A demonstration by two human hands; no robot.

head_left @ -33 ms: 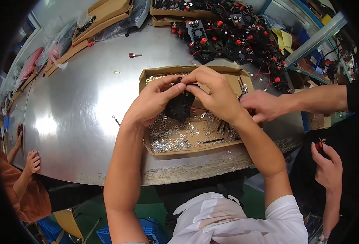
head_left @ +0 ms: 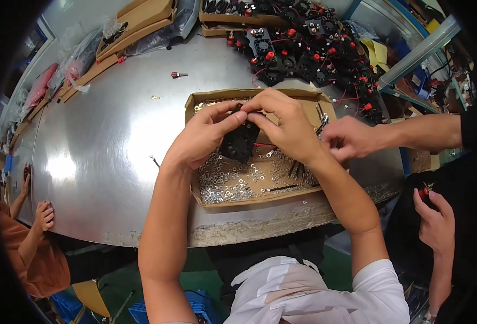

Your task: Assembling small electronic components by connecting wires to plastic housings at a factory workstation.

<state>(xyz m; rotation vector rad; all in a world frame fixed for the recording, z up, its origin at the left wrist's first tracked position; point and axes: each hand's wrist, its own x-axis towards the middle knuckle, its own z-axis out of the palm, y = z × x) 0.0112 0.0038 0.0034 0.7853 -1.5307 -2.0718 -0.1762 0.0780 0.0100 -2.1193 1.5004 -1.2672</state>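
Note:
Over a shallow cardboard tray, I hold a black cooling fan with both hands. My left hand grips its upper left edge between thumb and fingers. My right hand is closed at the fan's top edge, its thumb and fingertips almost touching my left thumb. Whatever small part may sit between the fingertips is hidden. A red wire runs out from the fan's right side. Below it, many small metal nuts or washers lie scattered in the tray, with several thin black leads at the right.
A co-worker's hand reaches into the tray's right side; that person's other hand holds a small red part. Fans with red terminals are heaped at the back right. A red-capped terminal lies on the metal table.
The fan has tilted slightly in my fingers, showing more of its round face. The co-worker's hand at the tray has shifted a little; my hands stay nearly in place.

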